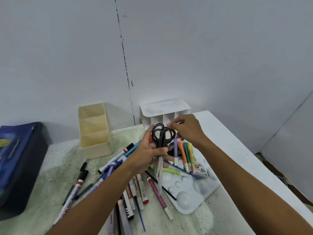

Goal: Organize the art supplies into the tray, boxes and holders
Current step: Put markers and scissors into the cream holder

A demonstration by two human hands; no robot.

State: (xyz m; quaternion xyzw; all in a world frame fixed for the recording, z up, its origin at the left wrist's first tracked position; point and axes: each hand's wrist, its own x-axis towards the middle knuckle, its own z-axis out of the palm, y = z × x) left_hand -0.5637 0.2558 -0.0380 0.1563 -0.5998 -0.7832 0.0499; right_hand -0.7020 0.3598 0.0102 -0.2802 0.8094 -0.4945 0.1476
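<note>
We hold 2 pairs of black-handled scissors with grey blades in the left hand, lifted above the white plastic paint palette tray, handles up and blades pointing down. The left fingers are curled round the scissors where handles meet blades. The right hand reaches to the handle loops, its fingers bent and pinched there; we cannot tell whether they grip a loop or only touch it.

We judge the step in hand to be sorting the scissors, with most of the task not yet done. The next move calls for carrying the scissors to a holder and lowering them blades first into 1 compartment.

The beige plastic 3-compartment holder stands to the left of the tray, beyond the pen pile. The white slotted holder stands behind the tray, against the wall. A dark blue case lies far left of the tray.

Loose markers and pens cover the bench left of the tray. Coloured highlighters and a small staple box lie on the tray. The scissor points hang close above this clutter and could snag it.
</note>
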